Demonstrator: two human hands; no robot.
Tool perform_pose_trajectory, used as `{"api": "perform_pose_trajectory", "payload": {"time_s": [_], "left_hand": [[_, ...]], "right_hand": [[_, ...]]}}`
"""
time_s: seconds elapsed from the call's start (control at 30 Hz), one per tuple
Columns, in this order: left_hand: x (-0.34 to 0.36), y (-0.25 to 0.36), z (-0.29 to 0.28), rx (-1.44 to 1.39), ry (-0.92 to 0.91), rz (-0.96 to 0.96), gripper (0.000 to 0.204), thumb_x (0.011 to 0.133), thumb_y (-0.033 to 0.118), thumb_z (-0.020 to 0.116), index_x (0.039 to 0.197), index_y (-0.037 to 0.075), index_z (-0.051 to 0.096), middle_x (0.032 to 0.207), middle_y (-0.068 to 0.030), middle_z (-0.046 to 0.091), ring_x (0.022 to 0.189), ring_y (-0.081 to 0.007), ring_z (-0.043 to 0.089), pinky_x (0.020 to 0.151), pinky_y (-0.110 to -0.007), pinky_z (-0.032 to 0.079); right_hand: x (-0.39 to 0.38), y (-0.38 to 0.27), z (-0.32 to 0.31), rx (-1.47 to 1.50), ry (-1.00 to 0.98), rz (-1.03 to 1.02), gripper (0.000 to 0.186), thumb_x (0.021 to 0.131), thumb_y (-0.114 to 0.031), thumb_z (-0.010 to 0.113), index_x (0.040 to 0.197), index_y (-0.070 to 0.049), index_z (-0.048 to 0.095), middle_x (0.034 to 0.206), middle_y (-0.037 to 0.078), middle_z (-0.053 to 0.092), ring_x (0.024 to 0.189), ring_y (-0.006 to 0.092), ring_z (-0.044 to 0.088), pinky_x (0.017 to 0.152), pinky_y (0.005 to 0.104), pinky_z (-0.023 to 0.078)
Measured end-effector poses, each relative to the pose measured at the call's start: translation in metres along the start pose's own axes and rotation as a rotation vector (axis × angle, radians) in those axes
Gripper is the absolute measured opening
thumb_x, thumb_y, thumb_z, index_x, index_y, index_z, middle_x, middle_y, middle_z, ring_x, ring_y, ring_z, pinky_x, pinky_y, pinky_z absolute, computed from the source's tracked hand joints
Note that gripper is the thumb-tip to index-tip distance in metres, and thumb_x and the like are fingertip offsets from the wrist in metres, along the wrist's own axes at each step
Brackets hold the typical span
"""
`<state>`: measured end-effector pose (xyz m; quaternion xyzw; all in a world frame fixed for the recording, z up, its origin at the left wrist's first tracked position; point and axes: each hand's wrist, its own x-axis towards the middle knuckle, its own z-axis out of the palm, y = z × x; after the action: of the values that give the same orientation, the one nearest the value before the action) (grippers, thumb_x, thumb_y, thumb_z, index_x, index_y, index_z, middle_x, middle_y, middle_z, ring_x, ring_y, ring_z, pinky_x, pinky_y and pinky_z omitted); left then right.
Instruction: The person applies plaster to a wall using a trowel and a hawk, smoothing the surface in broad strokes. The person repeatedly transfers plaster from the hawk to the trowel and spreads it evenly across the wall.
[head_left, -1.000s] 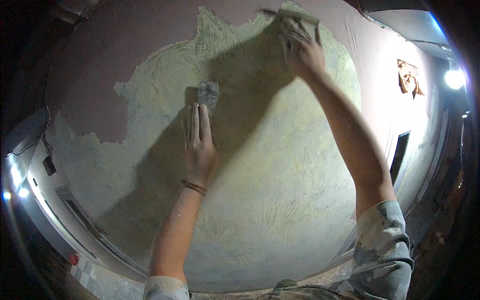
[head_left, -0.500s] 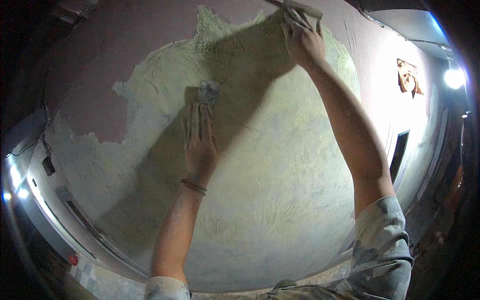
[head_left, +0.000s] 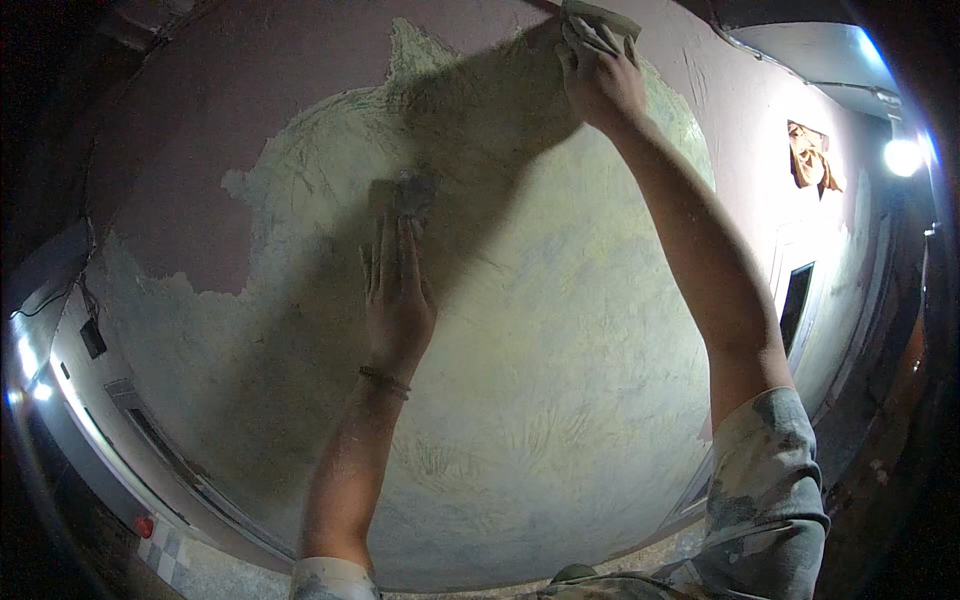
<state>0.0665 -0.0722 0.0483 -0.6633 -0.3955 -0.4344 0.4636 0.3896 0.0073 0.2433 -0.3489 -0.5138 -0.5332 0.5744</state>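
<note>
My right hand [head_left: 605, 85] is raised high and grips a wide scraper [head_left: 610, 18], fingers spread over its flat back, near the upper edge of the pale plaster coat [head_left: 580, 290]. Lower and to the left, my left hand [head_left: 400, 310] holds a small putty knife [head_left: 415, 195]. Its fingers lie long against the tool, and only the greyish blade shows past the fingertips, dim in shadow. The handle is hidden under the hand. Fresh plaster with streaks and ridges surrounds both hands, ending raggedly against bare mauve wall [head_left: 190, 220].
At right a lit bulb [head_left: 902, 157] hangs near a wall opening stuffed with brown cloth [head_left: 812, 160]. Below it is a dark wall recess [head_left: 796, 305]. A cable-fed dark box [head_left: 93, 339] is at the left, and a red object [head_left: 144, 526] lies low left.
The left hand and its putty knife have shifted slightly down, and the blade looks darker now. The right hand has moved slightly left with the scraper.
</note>
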Motion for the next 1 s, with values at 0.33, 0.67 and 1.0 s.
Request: {"api": "perform_pose_trajectory", "payload": {"time_s": [0.33,0.67,1.0], "left_hand": [[0.003,0.005,-0.002,0.034,-0.004,-0.031,0.059,0.102,0.006,0.048,0.157,-0.003,0.028,0.162,-0.0223,0.03,0.151,-0.0368,0.031,0.124,-0.056,0.03],[0.001,0.002,0.0,0.041,0.027,0.005,0.056,0.105,0.012,0.043,0.157,-0.003,0.027,0.162,-0.0232,0.03,0.151,-0.0372,0.031,0.125,-0.056,0.028],[-0.001,-0.001,-0.002,-0.018,-0.02,-0.004,0.057,0.104,0.007,0.043,0.157,-0.005,0.027,0.163,-0.0228,0.029,0.151,-0.0391,0.029,0.124,-0.056,0.028]], "right_hand": [[-0.052,0.005,-0.027,0.004,-0.036,-0.113,0.044,0.103,-0.028,0.053,0.145,-0.013,0.057,0.156,0.006,0.048,0.146,0.0313,0.042,0.125,0.054,0.023],[-0.093,0.048,-0.038,-0.078,-0.114,0.143,0.043,0.107,-0.03,0.048,0.145,-0.012,0.055,0.153,0.01,0.052,0.146,0.0319,0.041,0.122,0.0512,0.03],[-0.034,0.044,-0.024,0.061,0.027,0.097,0.041,0.105,-0.028,0.05,0.139,-0.008,0.06,0.15,0.014,0.054,0.138,0.0372,0.048,0.115,0.046,0.039]]}}
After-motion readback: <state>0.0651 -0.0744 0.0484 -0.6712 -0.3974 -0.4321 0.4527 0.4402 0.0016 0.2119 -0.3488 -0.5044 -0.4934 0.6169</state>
